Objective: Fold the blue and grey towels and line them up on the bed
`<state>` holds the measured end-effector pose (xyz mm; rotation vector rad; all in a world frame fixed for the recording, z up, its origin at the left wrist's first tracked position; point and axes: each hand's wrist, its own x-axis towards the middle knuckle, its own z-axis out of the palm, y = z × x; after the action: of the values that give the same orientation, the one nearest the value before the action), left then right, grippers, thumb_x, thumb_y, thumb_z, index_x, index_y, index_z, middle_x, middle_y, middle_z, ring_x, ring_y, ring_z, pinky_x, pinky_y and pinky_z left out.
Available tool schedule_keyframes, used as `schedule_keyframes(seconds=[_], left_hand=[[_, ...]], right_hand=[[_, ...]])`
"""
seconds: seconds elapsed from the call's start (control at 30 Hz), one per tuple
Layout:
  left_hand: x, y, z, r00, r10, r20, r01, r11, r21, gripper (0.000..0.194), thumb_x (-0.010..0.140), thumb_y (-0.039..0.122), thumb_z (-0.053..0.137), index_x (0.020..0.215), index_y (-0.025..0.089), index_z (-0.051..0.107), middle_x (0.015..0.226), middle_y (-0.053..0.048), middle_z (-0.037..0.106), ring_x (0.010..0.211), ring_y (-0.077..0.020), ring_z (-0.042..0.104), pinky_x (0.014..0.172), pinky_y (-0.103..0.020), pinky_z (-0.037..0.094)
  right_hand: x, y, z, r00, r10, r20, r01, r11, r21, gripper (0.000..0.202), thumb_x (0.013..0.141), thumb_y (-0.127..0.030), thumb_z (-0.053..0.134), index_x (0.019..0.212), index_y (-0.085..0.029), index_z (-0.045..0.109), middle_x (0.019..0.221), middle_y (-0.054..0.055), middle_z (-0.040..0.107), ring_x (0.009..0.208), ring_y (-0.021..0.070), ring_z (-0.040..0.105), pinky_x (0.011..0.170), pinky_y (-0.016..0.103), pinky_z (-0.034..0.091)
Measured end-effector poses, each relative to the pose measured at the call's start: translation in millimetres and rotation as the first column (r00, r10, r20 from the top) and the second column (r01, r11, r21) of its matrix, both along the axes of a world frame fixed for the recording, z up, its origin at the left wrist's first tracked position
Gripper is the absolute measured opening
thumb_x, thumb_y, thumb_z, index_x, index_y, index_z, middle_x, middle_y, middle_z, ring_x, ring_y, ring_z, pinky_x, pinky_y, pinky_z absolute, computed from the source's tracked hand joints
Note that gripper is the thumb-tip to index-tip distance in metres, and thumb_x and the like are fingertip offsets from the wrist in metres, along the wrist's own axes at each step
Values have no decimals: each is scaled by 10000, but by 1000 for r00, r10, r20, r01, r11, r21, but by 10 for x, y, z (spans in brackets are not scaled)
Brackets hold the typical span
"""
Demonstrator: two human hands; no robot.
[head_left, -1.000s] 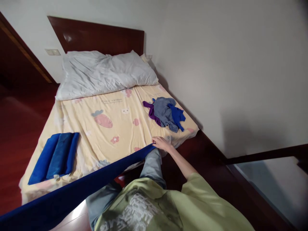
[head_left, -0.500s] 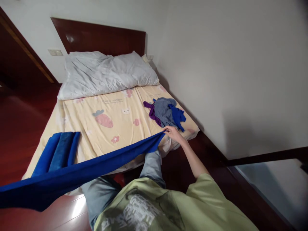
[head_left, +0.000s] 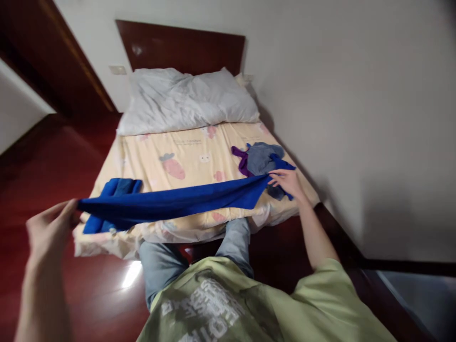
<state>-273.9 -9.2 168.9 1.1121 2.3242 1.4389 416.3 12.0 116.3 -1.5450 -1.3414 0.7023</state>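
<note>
A long blue cloth [head_left: 178, 202] is stretched sideways above the front part of the bed. My left hand [head_left: 53, 223] pinches its left end, and my right hand [head_left: 287, 180] pinches its upper right corner. Behind the cloth's left part lie rolled or folded blue cloths [head_left: 123, 186], partly hidden. Just beyond my right hand is a loose pile with a grey cloth [head_left: 263, 157], a purple cloth [head_left: 244, 164] and a blue cloth.
The bed [head_left: 192, 156] has a yellow patterned sheet. A crumpled white quilt or pillow [head_left: 188, 102] lies by the dark headboard [head_left: 181, 47]. A wall [head_left: 356, 118] stands to the right, and dark red floor [head_left: 71, 161] shows at left.
My left hand has come into view, holding the cloth's left end. The cloth now hangs more level and higher in view. The view has shifted, so the bed appears further right.
</note>
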Motion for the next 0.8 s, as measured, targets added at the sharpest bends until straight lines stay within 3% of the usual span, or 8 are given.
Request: schedule_keyframes(seconds=[0.03, 0.07, 0.2, 0.4, 0.53, 0.6, 0.7, 0.8], left_hand=[[-26, 143, -38, 991, -116, 74, 122, 988, -91, 989, 552, 797, 718, 987, -91, 725, 537, 17, 622, 491, -98, 588, 600, -345, 515], [-57, 264, -63, 970, -215, 111, 226, 969, -99, 997, 625, 775, 675, 1041, -131, 694, 590, -1, 652, 543, -116, 635, 621, -317, 498], [-96, 531, -53, 907, -377, 185, 391, 919, -45, 855, 797, 596, 614, 1121, -195, 597, 795, -65, 727, 770, -185, 728, 674, -214, 439], [53, 724, -14, 842, -422, 335, 454, 891, -22, 668, 905, 401, 490, 1130, -226, 541, 1014, -173, 722, 940, -190, 718, 731, -210, 446], [113, 1049, -60, 790, -468, 395, 513, 858, -9, 641, 963, 398, 421, 1036, -226, 548, 1032, -188, 720, 948, -195, 729, 754, -235, 474], [174, 1302, -107, 812, -426, 400, 472, 881, -19, 542, 953, 404, 565, 978, -135, 620, 1022, -211, 748, 886, -195, 766, 741, -226, 516], [292, 1725, -179, 850, -336, 404, 369, 929, -4, 346, 825, 354, 796, 949, 44, 704, 971, -204, 779, 787, -204, 781, 674, -244, 584], [353, 2065, -210, 843, -339, 418, 334, 939, 88, 341, 818, 364, 799, 990, 81, 719, 938, -169, 769, 821, -223, 772, 699, -302, 617]], right_hand=[[31, 66, 24, 1000, -9, -26, 10, 1000, 8, 587, 720, -616, 846, 976, -94, 762, 728, 111, 739, 603, 227, 750, 504, 263, 589], [63, 135, 40, 999, -23, -46, 23, 1000, 16, 580, 707, -602, 868, 971, -97, 762, 750, 120, 744, 598, 229, 750, 499, 269, 590], [155, 366, 73, 994, -59, -88, 65, 996, 67, 486, 702, -530, 910, 921, -117, 773, 769, 144, 745, 636, 247, 762, 532, 299, 610], [181, 542, 91, 984, -108, -142, 123, 987, 99, 392, 741, -453, 916, 890, -128, 754, 779, 143, 746, 673, 244, 766, 729, 400, 663], [186, 857, 20, 973, -134, -188, 154, 983, 100, 357, 751, -422, 919, 846, -137, 726, 743, 102, 735, 676, 237, 763, 803, 438, 666], [179, 1109, -36, 967, -135, -217, 163, 980, 116, 361, 720, -410, 940, 818, -142, 719, 709, 72, 728, 678, 232, 761, 814, 433, 670], [154, 1520, -100, 967, -148, -207, 178, 974, 137, 338, 688, -394, 950, 781, -168, 716, 683, 36, 729, 686, 224, 756, 806, 403, 673], [132, 1807, -93, 977, -174, -121, 196, 957, 213, 280, 732, -399, 909, 797, -198, 724, 742, 29, 755, 752, 224, 768, 834, 385, 663]])
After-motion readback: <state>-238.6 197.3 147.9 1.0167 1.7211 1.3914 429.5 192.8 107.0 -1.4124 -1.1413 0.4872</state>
